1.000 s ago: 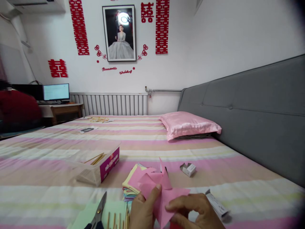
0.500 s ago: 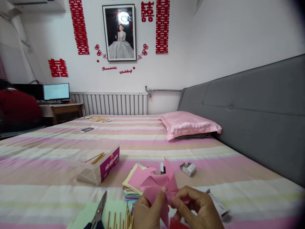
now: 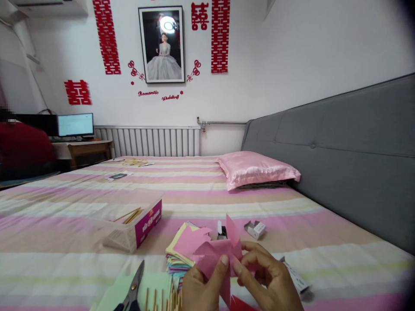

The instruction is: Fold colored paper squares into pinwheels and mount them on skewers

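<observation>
A pink paper pinwheel (image 3: 214, 251) with folded, pointed blades is up in front of me, between both hands. My left hand (image 3: 205, 285) is closed on its lower left side, thumb pressed on the paper near the middle. At its right side, my right hand (image 3: 267, 274) pinches a blade near the centre between thumb and fingers. Behind the pinwheel lies a stack of coloured paper (image 3: 181, 255), partly covered. A piece of red paper (image 3: 240, 305) shows below the hands. Left of them are scissors (image 3: 133, 288) on green paper (image 3: 112, 293), beside several wooden sticks (image 3: 162, 300).
A clear plastic box (image 3: 121, 237) with a purple label holds more sticks. Small white boxes (image 3: 255, 230) lie on the striped bed (image 3: 194, 203). A pink pillow (image 3: 256, 166) rests by the grey headboard (image 3: 340, 142). At far left a person (image 3: 26, 144) in red sits near a monitor (image 3: 75, 125).
My right hand's fingers have shifted up and closer to the pinwheel's centre, bringing the right blade inward. The left hand keeps its grip. The whole view has shifted slightly.
</observation>
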Demonstrator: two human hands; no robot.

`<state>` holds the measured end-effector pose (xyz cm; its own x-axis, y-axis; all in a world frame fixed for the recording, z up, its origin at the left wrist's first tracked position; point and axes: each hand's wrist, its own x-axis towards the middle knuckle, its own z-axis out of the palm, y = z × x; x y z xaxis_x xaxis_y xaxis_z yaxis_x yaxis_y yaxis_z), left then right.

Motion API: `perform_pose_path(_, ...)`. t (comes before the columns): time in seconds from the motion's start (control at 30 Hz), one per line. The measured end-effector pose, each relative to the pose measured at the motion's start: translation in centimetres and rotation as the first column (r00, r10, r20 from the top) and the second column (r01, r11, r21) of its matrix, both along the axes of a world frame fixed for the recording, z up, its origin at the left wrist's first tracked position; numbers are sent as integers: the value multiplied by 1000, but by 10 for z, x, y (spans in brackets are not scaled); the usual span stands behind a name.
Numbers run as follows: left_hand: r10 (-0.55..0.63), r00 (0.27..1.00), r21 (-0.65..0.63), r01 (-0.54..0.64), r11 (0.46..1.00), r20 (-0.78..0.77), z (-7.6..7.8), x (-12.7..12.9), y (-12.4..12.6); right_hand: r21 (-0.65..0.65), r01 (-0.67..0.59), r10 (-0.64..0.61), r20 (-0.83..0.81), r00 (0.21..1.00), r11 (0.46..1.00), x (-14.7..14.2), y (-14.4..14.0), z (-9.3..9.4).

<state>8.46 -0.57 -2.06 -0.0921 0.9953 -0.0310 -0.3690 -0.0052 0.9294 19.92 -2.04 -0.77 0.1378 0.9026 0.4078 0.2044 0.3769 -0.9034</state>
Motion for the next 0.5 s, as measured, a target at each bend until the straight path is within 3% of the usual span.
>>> perform_pose_path(0.27,10,990,12,-9,1000,-138,-4,-1,1,-6,87,-87,31,996,996,3,2,1)
perform_pose_path(0.5,95,988,-2,-96,995,-124,-11,2,3,-22,121,-119,88,989,992,3,2,-2)
